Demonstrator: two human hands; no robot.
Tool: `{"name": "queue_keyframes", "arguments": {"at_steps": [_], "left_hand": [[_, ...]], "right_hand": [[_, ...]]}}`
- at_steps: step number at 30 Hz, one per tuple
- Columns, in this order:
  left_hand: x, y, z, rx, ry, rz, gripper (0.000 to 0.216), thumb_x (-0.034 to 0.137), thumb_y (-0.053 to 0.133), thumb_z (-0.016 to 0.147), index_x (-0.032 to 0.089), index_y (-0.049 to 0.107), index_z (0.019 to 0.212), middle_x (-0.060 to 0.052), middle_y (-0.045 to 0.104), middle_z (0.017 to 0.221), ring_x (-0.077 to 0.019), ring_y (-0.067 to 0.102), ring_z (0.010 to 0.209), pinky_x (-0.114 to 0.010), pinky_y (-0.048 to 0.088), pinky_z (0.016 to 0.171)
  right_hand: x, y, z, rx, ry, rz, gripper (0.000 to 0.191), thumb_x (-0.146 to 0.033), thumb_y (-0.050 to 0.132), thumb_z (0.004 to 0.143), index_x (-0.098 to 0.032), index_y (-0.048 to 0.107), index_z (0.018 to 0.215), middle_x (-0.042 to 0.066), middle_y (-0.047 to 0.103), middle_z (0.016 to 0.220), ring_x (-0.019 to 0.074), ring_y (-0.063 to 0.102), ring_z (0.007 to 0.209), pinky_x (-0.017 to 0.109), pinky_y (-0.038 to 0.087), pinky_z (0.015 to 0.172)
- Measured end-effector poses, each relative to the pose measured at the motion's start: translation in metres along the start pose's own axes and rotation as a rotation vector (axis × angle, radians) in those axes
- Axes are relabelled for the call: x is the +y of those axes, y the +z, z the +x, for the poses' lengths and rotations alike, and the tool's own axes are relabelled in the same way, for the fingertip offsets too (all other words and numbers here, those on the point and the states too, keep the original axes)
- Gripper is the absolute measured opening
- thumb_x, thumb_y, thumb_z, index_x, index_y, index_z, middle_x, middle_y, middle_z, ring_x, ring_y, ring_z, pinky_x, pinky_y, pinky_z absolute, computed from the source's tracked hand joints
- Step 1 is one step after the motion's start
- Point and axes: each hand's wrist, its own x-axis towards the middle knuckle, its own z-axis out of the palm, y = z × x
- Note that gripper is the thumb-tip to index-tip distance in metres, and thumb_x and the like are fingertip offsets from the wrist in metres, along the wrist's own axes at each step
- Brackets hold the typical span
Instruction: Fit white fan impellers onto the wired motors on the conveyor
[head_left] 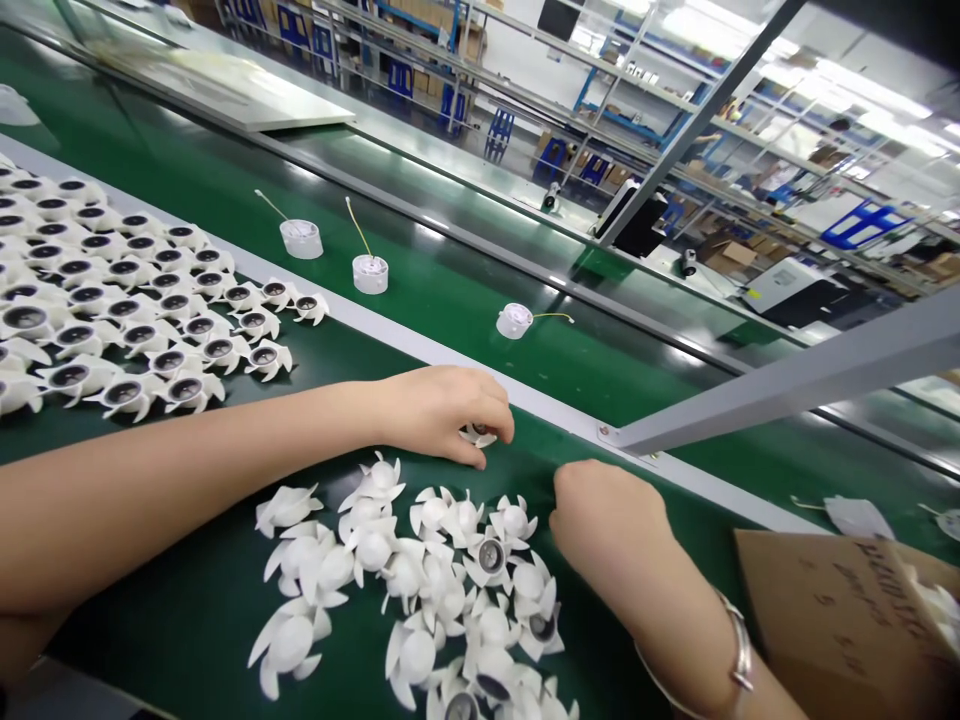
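Note:
My left hand (442, 410) is curled over a small white fan impeller (477, 434), pinching it against the green mat near the metal rail. My right hand (607, 525) is closed in a loose fist just right of a loose pile of white impellers (420, 580); what its fingers hold, if anything, is hidden. A silver bracelet (739, 655) sits on my right wrist. To the far left, several impellers stand in neat rows (127, 300), hollow side up.
A green conveyor belt (450, 290) beyond the rail carries three round white parts with thin wires (301, 238) (370, 273) (514, 320). A cardboard box (847, 620) stands at the lower right. A grey metal frame bar (787, 385) crosses on the right.

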Motion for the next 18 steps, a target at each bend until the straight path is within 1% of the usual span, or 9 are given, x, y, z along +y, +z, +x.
{"name": "queue_keyframes", "arguments": {"at_steps": [2, 3, 5, 7, 10, 12, 14, 16, 18], "left_hand": [[-0.006, -0.001, -0.001, 0.032, -0.065, -0.012, 0.041, 0.032, 0.083, 0.073, 0.022, 0.068, 0.109, -0.004, 0.067, 0.111, -0.0209, 0.061, 0.104, -0.027, 0.045, 0.081], [-0.009, 0.0, -0.002, 0.033, -0.098, -0.016, 0.045, 0.035, 0.085, 0.07, 0.022, 0.068, 0.11, -0.005, 0.067, 0.113, -0.0213, 0.061, 0.105, -0.028, 0.045, 0.081], [-0.015, 0.002, -0.003, 0.015, -0.135, -0.057, 0.045, 0.038, 0.085, 0.07, 0.021, 0.069, 0.109, -0.004, 0.068, 0.11, -0.0204, 0.062, 0.102, -0.027, 0.045, 0.082], [-0.02, 0.006, -0.002, 0.0, -0.132, -0.117, 0.04, 0.038, 0.083, 0.072, 0.022, 0.07, 0.107, -0.003, 0.07, 0.106, -0.0188, 0.063, 0.099, -0.027, 0.045, 0.084], [-0.02, 0.012, -0.001, 0.0, -0.105, -0.18, 0.04, 0.035, 0.084, 0.072, 0.024, 0.07, 0.108, -0.001, 0.071, 0.106, -0.0187, 0.062, 0.102, -0.027, 0.043, 0.088], [-0.018, 0.015, 0.0, -0.008, -0.094, -0.209, 0.039, 0.032, 0.083, 0.071, 0.024, 0.07, 0.107, 0.0, 0.071, 0.104, -0.0187, 0.062, 0.101, -0.027, 0.043, 0.089], [-0.016, 0.016, 0.001, -0.012, -0.11, -0.214, 0.036, 0.031, 0.083, 0.07, 0.022, 0.07, 0.103, 0.0, 0.071, 0.1, -0.0191, 0.061, 0.098, -0.028, 0.043, 0.087], [-0.015, 0.017, 0.002, -0.017, -0.142, -0.208, 0.032, 0.032, 0.083, 0.069, 0.02, 0.069, 0.096, 0.0, 0.069, 0.095, -0.0193, 0.06, 0.093, -0.028, 0.044, 0.083], [-0.014, 0.017, 0.003, -0.027, -0.164, -0.205, 0.03, 0.032, 0.082, 0.068, 0.019, 0.068, 0.091, 0.0, 0.068, 0.091, -0.0195, 0.06, 0.091, -0.028, 0.044, 0.08]], "right_hand": [[0.005, 0.002, 0.005, 0.02, -0.023, 0.008, 0.018, -0.004, 0.053, 0.081, -0.016, 0.067, 0.081, 0.011, 0.069, 0.086, 0.0267, 0.067, 0.084, 0.029, 0.032, 0.056], [0.009, 0.002, 0.007, 0.036, -0.044, 0.009, 0.017, -0.006, 0.053, 0.081, -0.016, 0.065, 0.079, 0.01, 0.068, 0.083, 0.0263, 0.067, 0.082, 0.029, 0.031, 0.055], [0.016, 0.001, 0.012, 0.082, -0.105, 0.017, 0.014, -0.008, 0.052, 0.081, -0.018, 0.06, 0.074, 0.007, 0.066, 0.077, 0.0238, 0.064, 0.075, 0.03, 0.027, 0.053], [0.021, 0.0, 0.016, 0.153, -0.192, 0.073, 0.015, -0.01, 0.051, 0.08, -0.019, 0.053, 0.069, 0.004, 0.062, 0.071, 0.0193, 0.057, 0.065, 0.03, 0.025, 0.051], [0.021, -0.002, 0.023, 0.296, -0.404, 0.295, 0.016, -0.011, 0.049, 0.081, -0.021, 0.047, 0.07, -0.002, 0.056, 0.067, 0.0142, 0.048, 0.06, 0.028, 0.028, 0.053], [0.017, -0.001, 0.028, 0.363, -0.568, 0.466, 0.014, -0.011, 0.049, 0.083, -0.021, 0.048, 0.073, -0.004, 0.054, 0.069, 0.0127, 0.047, 0.062, 0.026, 0.032, 0.056], [0.01, 0.002, 0.032, 0.398, -0.676, 0.569, 0.012, -0.012, 0.05, 0.084, -0.021, 0.049, 0.076, -0.004, 0.054, 0.071, 0.0122, 0.048, 0.065, 0.025, 0.034, 0.058], [0.004, 0.006, 0.036, 0.437, -0.698, 0.567, 0.012, -0.011, 0.051, 0.084, -0.02, 0.049, 0.076, -0.003, 0.053, 0.073, 0.0126, 0.048, 0.066, 0.025, 0.034, 0.059], [-0.001, 0.01, 0.038, 0.487, -0.676, 0.487, 0.011, -0.011, 0.052, 0.085, -0.019, 0.051, 0.077, -0.001, 0.053, 0.076, 0.0136, 0.049, 0.067, 0.026, 0.034, 0.06]]}}
